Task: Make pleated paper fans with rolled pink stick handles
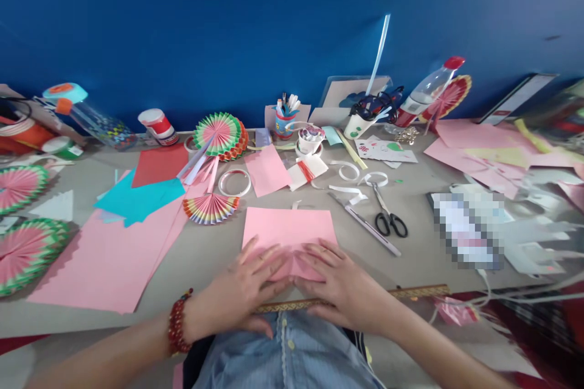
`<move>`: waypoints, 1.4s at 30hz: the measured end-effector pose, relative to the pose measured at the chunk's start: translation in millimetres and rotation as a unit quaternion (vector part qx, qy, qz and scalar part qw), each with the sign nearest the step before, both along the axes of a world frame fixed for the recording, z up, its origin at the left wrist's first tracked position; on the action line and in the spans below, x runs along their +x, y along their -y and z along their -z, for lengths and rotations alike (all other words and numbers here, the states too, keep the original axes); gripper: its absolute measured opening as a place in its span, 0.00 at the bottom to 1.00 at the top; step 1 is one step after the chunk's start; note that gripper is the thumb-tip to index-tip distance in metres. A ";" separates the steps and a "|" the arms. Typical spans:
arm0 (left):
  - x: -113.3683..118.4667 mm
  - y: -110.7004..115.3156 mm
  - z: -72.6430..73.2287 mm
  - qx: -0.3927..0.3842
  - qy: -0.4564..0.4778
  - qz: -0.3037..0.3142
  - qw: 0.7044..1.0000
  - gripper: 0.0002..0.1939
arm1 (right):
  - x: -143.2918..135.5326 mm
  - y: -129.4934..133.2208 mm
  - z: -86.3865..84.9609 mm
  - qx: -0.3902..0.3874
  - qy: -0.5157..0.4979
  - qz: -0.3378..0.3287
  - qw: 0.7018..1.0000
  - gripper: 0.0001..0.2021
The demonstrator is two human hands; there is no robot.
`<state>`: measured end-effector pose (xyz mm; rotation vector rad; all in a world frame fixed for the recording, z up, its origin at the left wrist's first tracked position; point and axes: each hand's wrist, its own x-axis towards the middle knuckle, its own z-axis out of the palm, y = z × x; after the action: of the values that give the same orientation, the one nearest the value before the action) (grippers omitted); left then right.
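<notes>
A pink sheet of paper [288,222] lies on the table straight in front of me, close to the near edge. My left hand [249,282] rests on its left part with the fingers spread flat. On the right part lies my right hand [342,276], also flat with fingers apart. The fingertips of both hands come close together near the middle, where the paper looks slightly raised or creased. Palms and fingers cover the lower part of the sheet. A patterned ruler-like strip [420,292] runs along the table edge, partly hidden behind my hands.
Black-handled scissors [391,223] and a grey pen-like cutter [371,230] lie right of the sheet. Pleated paper fans [211,208], tape rolls [234,183] and pink sheets [98,261] are to the left. Cups and bottles stand along the blue wall. A phone [468,228] lies at right.
</notes>
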<state>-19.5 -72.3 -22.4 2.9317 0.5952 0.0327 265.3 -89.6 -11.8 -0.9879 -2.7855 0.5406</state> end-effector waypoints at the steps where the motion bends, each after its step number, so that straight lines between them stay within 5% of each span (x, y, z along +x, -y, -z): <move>1: 1.0 2.7 2.1 -0.006 0.001 0.005 1.000 0.49 | 0.0 0.0 0.1 0.000 -0.003 0.001 1.000 0.24; 7: -11.2 12.8 5.7 -0.029 0.025 -0.012 0.999 0.47 | 0.1 0.1 -0.1 0.002 0.002 0.002 1.000 0.23; 17: -77.9 29.2 8.1 0.074 -0.032 -0.076 0.994 0.38 | 0.6 -0.4 10.5 0.025 0.006 -0.001 1.000 0.20; 28: -79.7 27.7 11.5 0.077 -0.009 -0.078 0.994 0.37 | 70.4 39.8 24.7 0.141 0.012 0.079 0.987 0.21; 33: -82.9 25.3 16.8 0.088 -0.004 -0.069 0.994 0.35 | 80.1 48.5 23.6 0.200 0.001 0.105 0.974 0.14; 37: -82.6 26.6 19.3 0.089 0.008 -0.074 0.993 0.35 | 67.4 11.6 9.0 0.230 -0.040 0.176 0.956 0.11; 42: -78.6 29.7 19.2 0.097 0.013 -0.100 0.990 0.36 | 2.6 -93.9 -23.2 0.170 0.016 0.213 0.962 0.23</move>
<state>-98.2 -102.0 -41.6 3.0376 0.9290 0.1588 267.9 4.3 11.4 -1.4510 -2.4532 -0.0120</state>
